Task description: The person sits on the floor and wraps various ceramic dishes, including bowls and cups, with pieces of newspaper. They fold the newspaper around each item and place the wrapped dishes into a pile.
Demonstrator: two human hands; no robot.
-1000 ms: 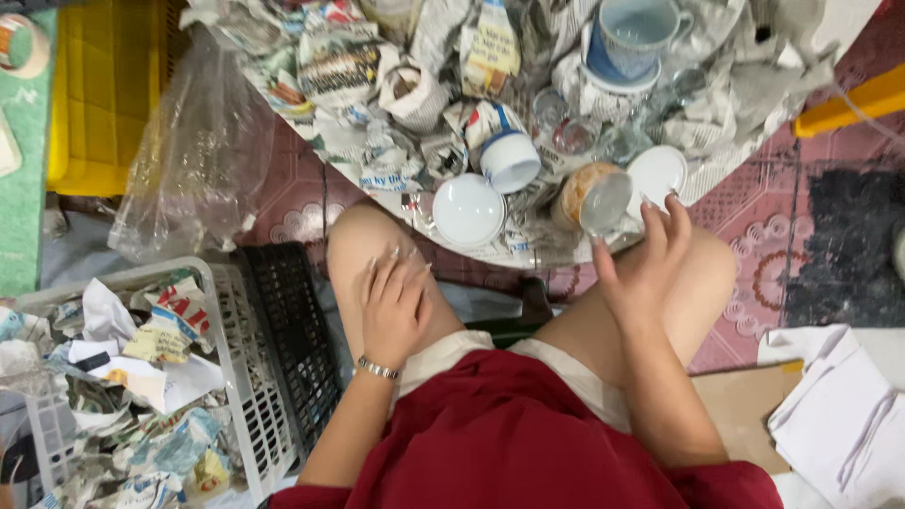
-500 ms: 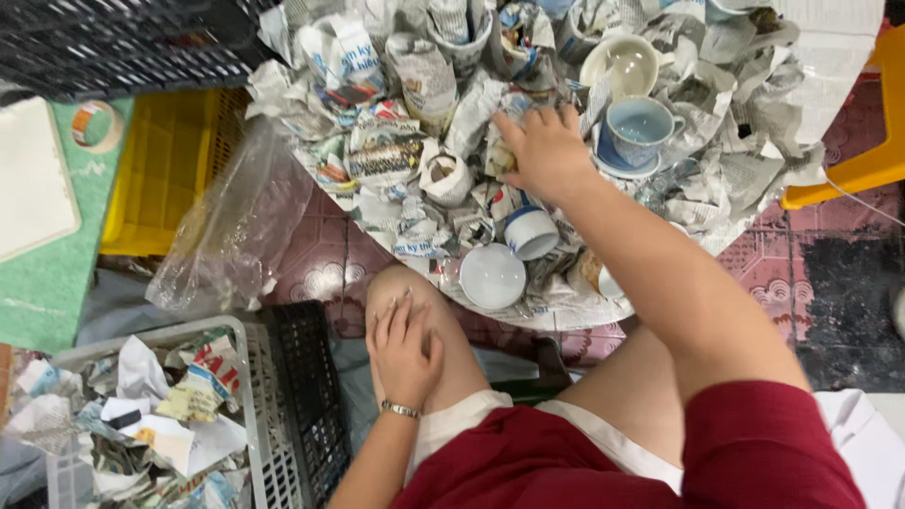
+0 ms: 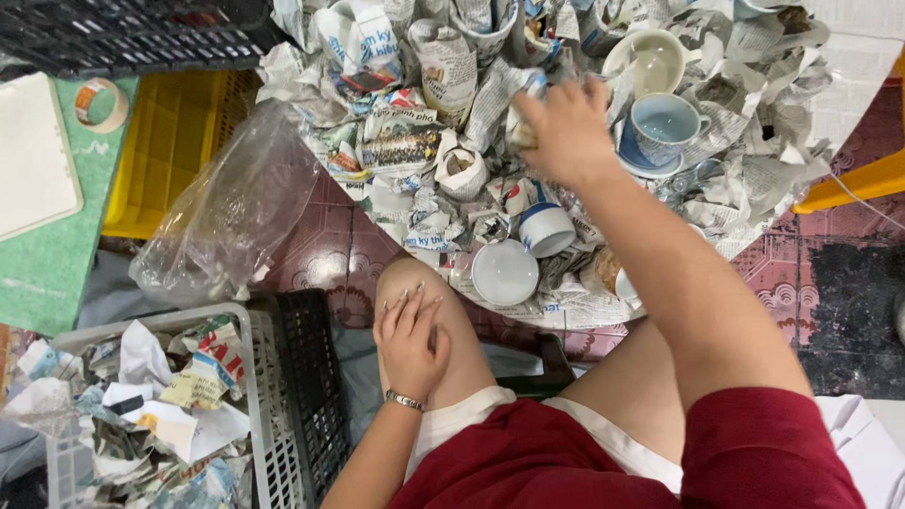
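Newspaper-covered table [image 3: 830, 66]: two cups beside my right hand [image 3: 561, 132], which grips a wrapped bundle [image 3: 520, 132]; left hand [image 3: 410, 335] flat open on my knee.

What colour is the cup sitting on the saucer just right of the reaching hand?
Pale blue cup, on a matching blue saucer; the head view shows it.

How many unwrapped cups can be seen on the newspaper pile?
3: a cream cup at top, a blue cup on a saucer below it, a white cup lying near the knee. Others may be hidden in paper.

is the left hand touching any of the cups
No, the left hand rests flat on the person's knee, apart from the cups on the newspaper.
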